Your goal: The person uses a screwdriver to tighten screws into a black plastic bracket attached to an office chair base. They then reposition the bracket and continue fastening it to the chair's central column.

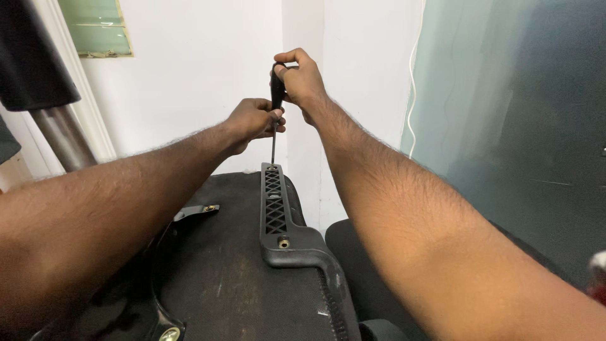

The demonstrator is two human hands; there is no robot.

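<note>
A screwdriver [276, 107] with a black handle stands upright, its thin shaft pointing down into the far end of a black plastic bracket [276, 211]. My right hand [302, 81] is closed around the top of the handle. My left hand [254, 121] pinches the screwdriver lower down, where handle meets shaft. The bracket has a lattice pattern and lies along a dark padded seat underside [221, 278]. A brass screw [283, 242] sits in the bracket's near end.
A grey metal pole [62, 136] rises at the left. White wall lies behind, with a frosted glass panel [499, 113] at the right. A small metal clip [196, 211] and another brass fitting [168, 334] sit on the seat underside.
</note>
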